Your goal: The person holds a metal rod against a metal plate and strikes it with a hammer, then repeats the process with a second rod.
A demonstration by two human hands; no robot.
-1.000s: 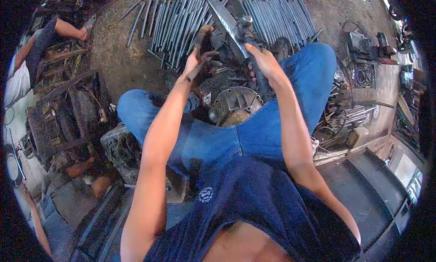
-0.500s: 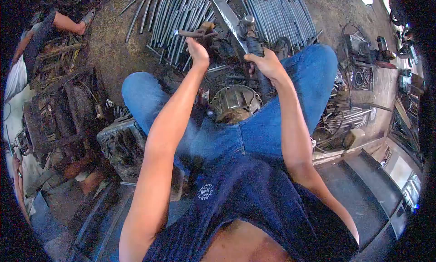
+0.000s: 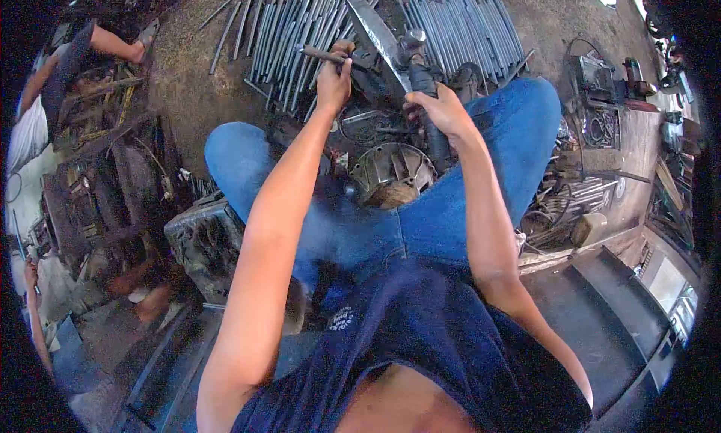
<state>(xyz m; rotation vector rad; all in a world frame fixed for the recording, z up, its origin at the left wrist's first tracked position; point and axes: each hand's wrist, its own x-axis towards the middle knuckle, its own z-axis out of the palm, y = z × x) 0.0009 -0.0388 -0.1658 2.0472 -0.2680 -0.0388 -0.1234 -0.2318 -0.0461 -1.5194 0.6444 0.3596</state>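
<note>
**Heavy steel shaft in one hand, short tool in the other**

Your right hand (image 3: 443, 110) is clenched around the dark shaft (image 3: 429, 125), which stands nearly upright between your knees, its lower end by the round metal housing (image 3: 392, 170) on the floor and its capped top near the flat steel bar (image 3: 375, 27). Judge it heavy, rigid and probably greasy (the surface looks dark and slick), so a full wrap-around grip at mid-length, as you have now, is the safest hold; the top end would give poor control.

Your left hand (image 3: 334, 76) is closed on a short metal tool (image 3: 319, 54), its tip jutting out to the left above the laid-out steel rods (image 3: 289, 35). It looks light and stiff; hold it near the back, as you do.

Compared with half a second ago, your left hand has drawn slightly right and toward the shaft, with the tool now angled a little more down-left. Your right hand keeps the same grip on the shaft. At the upper left, another person's arm (image 3: 113, 46) remains well apart from your work.
</note>
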